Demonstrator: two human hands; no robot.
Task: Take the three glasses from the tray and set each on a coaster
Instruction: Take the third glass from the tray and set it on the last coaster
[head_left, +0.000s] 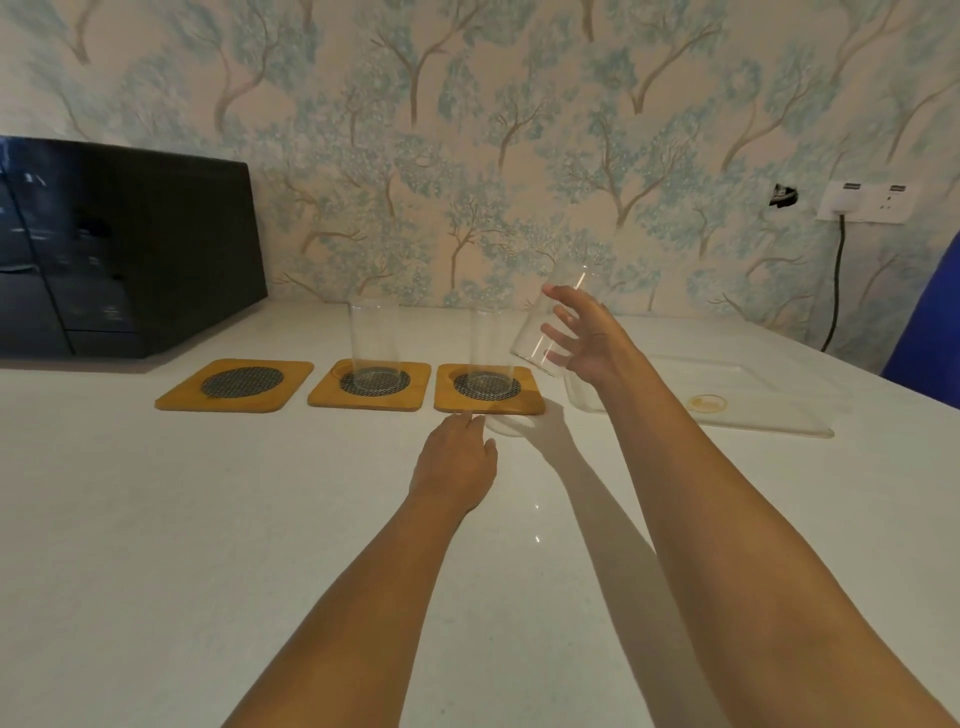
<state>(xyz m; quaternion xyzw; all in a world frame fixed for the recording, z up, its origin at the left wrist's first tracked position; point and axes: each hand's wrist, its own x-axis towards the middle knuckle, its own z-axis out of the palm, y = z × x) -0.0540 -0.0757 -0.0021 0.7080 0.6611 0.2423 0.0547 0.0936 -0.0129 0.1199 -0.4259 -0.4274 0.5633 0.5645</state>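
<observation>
Third glass is up in the air, tilted w/ its top leaning right, between the right coaster and the tray. Our right hand is at it, fingers spread wide around the near side; whether that grip really clamps the glass or just touches it, we can't tell. Other two glasses stand upright on coasters: one on the middle coaster, one on the right coaster. Left coaster has its mesh disc bare. All three coasters sit in a row on the white desk, tray just right of them. Our left hand rests palm down on the desk, fingertips at the right coaster's near edge, grip loose, on nothing. Black appliance at far left; wall socket w/ cord at far right.
</observation>
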